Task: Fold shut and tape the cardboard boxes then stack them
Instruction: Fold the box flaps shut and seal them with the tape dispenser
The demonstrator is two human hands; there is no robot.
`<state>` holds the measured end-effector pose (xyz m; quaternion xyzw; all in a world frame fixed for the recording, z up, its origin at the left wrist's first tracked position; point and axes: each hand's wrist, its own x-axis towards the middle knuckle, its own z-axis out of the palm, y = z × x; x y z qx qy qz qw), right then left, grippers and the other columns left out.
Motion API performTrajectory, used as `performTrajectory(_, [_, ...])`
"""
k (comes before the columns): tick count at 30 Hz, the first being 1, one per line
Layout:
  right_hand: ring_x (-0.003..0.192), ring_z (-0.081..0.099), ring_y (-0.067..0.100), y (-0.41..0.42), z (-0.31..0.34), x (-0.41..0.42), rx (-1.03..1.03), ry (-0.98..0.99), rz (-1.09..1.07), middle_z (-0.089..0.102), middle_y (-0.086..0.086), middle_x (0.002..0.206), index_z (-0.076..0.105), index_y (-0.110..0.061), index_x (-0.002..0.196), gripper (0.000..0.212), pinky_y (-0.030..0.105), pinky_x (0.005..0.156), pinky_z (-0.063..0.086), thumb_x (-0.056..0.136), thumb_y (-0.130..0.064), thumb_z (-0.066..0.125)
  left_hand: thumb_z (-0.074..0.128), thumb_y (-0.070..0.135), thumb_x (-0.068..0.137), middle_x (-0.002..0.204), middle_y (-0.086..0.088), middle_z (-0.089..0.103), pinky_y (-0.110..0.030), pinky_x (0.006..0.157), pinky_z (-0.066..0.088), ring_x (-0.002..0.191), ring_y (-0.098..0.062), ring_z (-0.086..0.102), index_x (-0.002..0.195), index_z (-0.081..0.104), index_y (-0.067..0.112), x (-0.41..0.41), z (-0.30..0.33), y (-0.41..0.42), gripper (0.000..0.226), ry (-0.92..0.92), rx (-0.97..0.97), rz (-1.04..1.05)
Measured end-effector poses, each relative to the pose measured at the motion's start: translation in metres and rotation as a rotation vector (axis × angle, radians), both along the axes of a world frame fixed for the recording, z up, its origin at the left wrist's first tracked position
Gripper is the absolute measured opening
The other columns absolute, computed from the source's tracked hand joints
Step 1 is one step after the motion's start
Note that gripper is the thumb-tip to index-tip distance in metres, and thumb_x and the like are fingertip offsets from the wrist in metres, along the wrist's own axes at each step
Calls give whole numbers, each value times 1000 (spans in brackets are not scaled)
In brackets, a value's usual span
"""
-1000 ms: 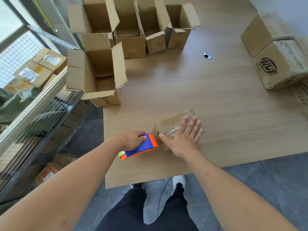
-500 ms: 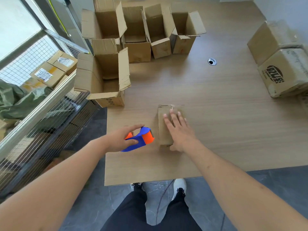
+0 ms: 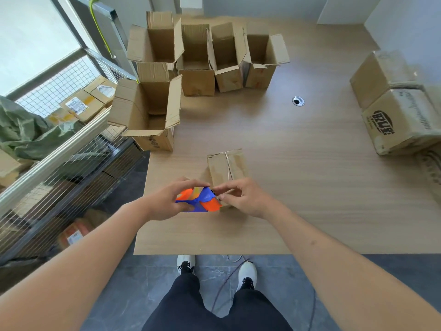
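1. Gripping the blue and orange tape dispenser (image 3: 199,199), the left hand (image 3: 167,201) has its fingers curled over the top and its thumb underneath, holding it just above the desk (image 3: 298,187) near the front edge.
2. The right hand (image 3: 243,197) meets the dispenser at its right end, thumb and forefinger pinched together there; what they pinch is too small to make out, though it looks like the tape end.
3. The small closed box (image 3: 226,167) lies on the desk just behind both hands, towards the front left part of the top, its flaps folded shut with a seam running along its length. Its near end is hidden by the right hand and the dispenser.
4. One large open box (image 3: 148,115) stands at the left edge of the desk, its flaps splayed outward.
5. A row of four more open boxes (image 3: 210,56) stands behind it at the back left corner, touching one another.
6. Two closed boxes (image 3: 393,101) are stacked at the right edge, the lower one carrying a black printed logo.
7. A round cable grommet (image 3: 298,101) sits in the desk between the row and the stack.
8. The person's white shoes (image 3: 247,271) stand on the grey tiled floor (image 3: 133,295) below the front edge.
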<state>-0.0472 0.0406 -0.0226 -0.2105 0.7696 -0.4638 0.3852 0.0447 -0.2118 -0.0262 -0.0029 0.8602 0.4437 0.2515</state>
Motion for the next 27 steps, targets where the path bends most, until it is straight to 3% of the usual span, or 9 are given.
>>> performTrajectory(2, [92,75,18,2,3,2,-26,-14,-49,77,6,100,75,-9,118,25,29,81,60,98,-2,63,70,5,91,125,26,48,-34,105,40,119,2,47,137,48,58,3,5,8,74,2,17,6])
performTrajectory(4, [97,73,35,6,4,4,-52,-18,-80,77,14,101,75,-7,115,22,48,89,60,97,0,65,70,3,89,126,22,50,-33,104,41,119,-1,49,137,50,56,5,8,15,75,14,43,19])
performTrajectory(6, [97,71,42,10,4,6,-74,-33,-95,76,18,99,76,-7,111,20,55,93,57,95,0,67,70,2,89,127,18,52,-36,106,43,121,-5,49,138,51,55,8,11,21,74,24,44,22])
performTrajectory(8, [90,73,36,15,4,8,-90,-46,-119,77,15,95,77,-7,109,18,53,91,59,96,-1,67,70,3,89,128,19,52,-39,109,42,123,-6,48,138,51,55,9,15,26,74,27,37,24])
performTrajectory(11, [79,72,19,18,8,12,-118,-66,-154,75,8,90,76,-3,110,19,36,78,63,99,0,61,71,3,89,130,18,52,-38,109,41,125,-5,47,137,51,55,11,21,34,74,39,30,16])
performTrajectory(17, [77,69,28,26,13,16,-149,-238,-218,70,15,93,61,0,128,30,33,73,58,110,-7,37,70,3,90,129,21,49,-23,101,37,122,4,45,135,51,60,18,28,43,75,32,32,3])
performTrajectory(20, [78,71,26,32,13,17,-155,-252,-225,71,15,93,63,2,119,26,34,73,59,107,-17,51,70,3,91,129,21,49,-28,106,41,124,0,45,136,51,60,20,28,47,75,11,42,3])
performTrajectory(24, [76,73,25,35,5,18,-89,-65,-232,75,19,92,69,2,100,11,42,80,63,92,-4,73,70,7,92,127,21,49,-38,112,38,125,-3,45,140,48,60,19,25,54,75,-2,13,-22])
performTrajectory(27, [70,72,19,36,1,17,-100,-46,-275,76,12,85,71,1,95,5,31,68,61,91,-2,74,70,11,93,128,23,49,-40,113,37,125,-2,45,143,44,61,17,23,58,76,4,-2,-33])
